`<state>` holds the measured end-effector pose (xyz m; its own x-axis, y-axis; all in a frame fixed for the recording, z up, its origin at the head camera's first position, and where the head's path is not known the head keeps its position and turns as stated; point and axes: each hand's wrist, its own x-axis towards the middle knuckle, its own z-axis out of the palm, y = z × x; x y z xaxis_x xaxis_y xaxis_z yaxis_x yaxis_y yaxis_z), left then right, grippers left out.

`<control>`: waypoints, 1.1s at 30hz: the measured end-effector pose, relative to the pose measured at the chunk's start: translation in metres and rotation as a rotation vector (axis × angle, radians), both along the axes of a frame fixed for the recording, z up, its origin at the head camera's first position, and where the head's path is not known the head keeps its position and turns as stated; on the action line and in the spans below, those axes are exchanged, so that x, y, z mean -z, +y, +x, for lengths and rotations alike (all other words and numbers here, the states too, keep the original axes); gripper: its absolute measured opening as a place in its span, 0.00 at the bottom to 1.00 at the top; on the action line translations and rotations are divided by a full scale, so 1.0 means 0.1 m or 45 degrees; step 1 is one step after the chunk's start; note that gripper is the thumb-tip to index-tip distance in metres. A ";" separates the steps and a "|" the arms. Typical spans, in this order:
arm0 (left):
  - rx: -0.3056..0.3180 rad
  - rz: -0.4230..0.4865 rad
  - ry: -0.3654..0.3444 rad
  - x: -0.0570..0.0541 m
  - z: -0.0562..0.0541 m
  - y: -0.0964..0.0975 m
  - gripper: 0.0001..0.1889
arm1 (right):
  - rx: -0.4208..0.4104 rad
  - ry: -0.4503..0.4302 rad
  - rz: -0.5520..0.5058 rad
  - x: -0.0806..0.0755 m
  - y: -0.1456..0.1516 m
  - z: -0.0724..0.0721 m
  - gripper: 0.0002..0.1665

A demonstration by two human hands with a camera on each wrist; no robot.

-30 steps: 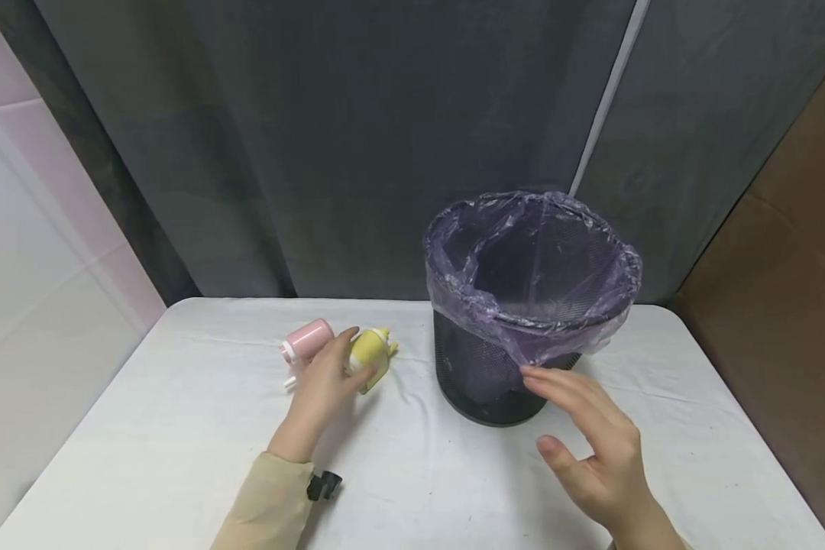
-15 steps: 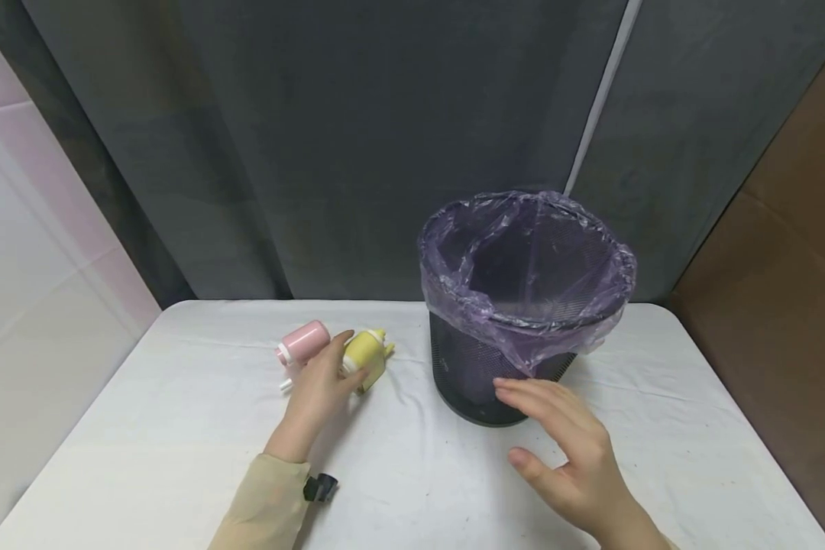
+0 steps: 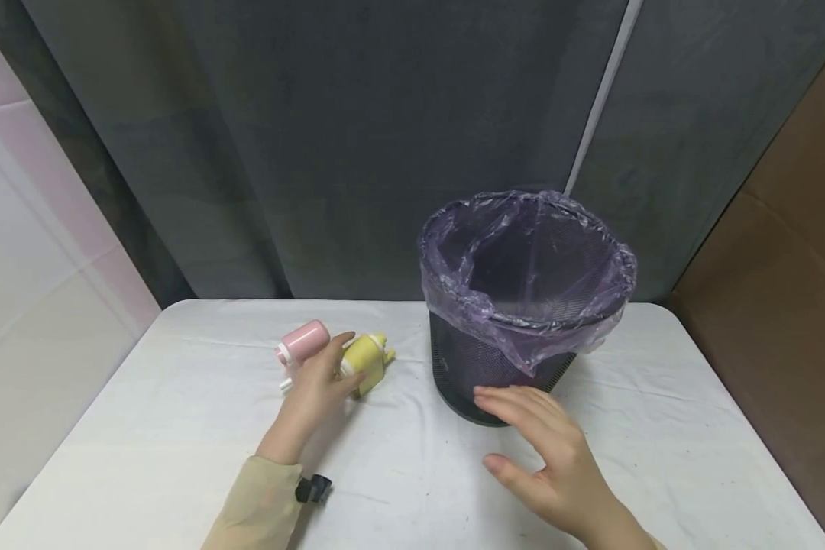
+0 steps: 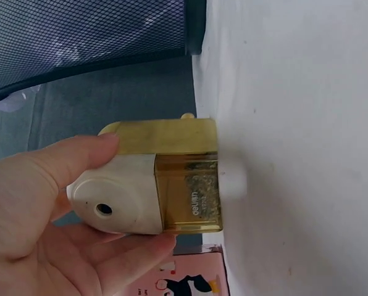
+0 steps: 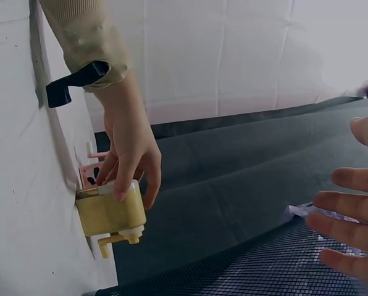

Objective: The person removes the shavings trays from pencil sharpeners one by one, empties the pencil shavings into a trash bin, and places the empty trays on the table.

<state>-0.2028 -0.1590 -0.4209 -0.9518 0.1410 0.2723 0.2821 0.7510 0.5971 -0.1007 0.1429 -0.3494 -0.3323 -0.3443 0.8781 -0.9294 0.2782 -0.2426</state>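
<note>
L hand (image 3: 316, 388), fingers pinching yellow sharpener (image 4: 165, 137) on table (image 3: 165, 451) w/ pink item (image 3: 305, 341) beside; R hand (image 3: 548, 458), fingers spread, nr mesh bin (image 3: 464, 370).

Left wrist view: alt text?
A left hand grips a yellow and white pencil sharpener with shavings in its see-through drawer. A pink cartoon-printed item shows below, a mesh bin at top left, and white cloth fills the right.

From where I stand, the left hand (image 3: 315, 388) covers part of the yellow sharpener (image 3: 366, 357) and the pink sharpener (image 3: 305, 341). The right hand (image 3: 553, 462) hides some of the bin (image 3: 461, 376) near its foot. The drawer's smaller print is too fine to read.
</note>
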 end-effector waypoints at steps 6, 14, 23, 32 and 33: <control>0.051 -0.012 -0.006 -0.03 0.02 -0.02 0.34 | 0.011 -0.017 0.016 0.04 -0.01 -0.01 0.23; 0.178 0.001 -0.058 -0.10 0.07 -0.02 0.33 | 0.041 -0.089 0.060 0.11 -0.03 -0.03 0.25; 0.336 0.094 -0.047 -0.18 0.11 -0.01 0.29 | 0.065 -0.174 0.121 0.20 -0.04 -0.05 0.26; 0.482 0.113 -0.100 -0.26 0.16 0.00 0.27 | 0.062 -0.258 0.144 0.25 -0.06 -0.03 0.28; 0.497 0.123 -0.109 -0.27 0.17 0.00 0.27 | 0.064 -0.283 0.151 0.26 -0.07 -0.03 0.29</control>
